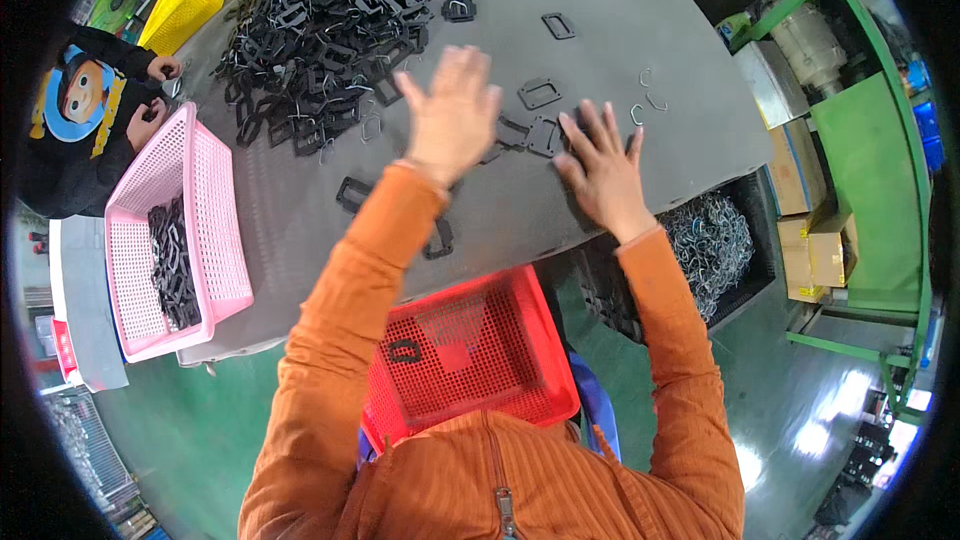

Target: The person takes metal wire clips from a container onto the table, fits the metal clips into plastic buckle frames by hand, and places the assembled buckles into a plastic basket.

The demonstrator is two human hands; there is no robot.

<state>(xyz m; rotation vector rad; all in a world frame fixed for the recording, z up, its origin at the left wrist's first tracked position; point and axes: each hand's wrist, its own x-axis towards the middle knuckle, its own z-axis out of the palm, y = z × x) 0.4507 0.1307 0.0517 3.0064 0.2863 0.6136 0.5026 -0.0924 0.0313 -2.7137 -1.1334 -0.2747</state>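
My left hand (450, 120), slightly blurred, is over the grey table (660, 30) with its fingers spread, beside a large pile of black rectangular frame-shaped pieces (320, 40), some with wire clips. My right hand (607, 178) lies palm down, fingers apart, its index fingertip close to a black frame piece (545, 136). Another black frame (540, 93) sits just beyond, between the two hands. Several bent wire clips (656, 102) are scattered past my right fingertips. Nearer me, a loose black frame (352, 194) rests by my left forearm. Neither hand shows anything in its grip.
A red basket (556, 360) at my lap contains a black piece. To the right, a dark crate (765, 250) holds many wire clips. At left stand a pink basket (222, 240) with black pieces and a yellow basket (190, 0). A co-worker's hands (148, 120) are beside the pink basket.
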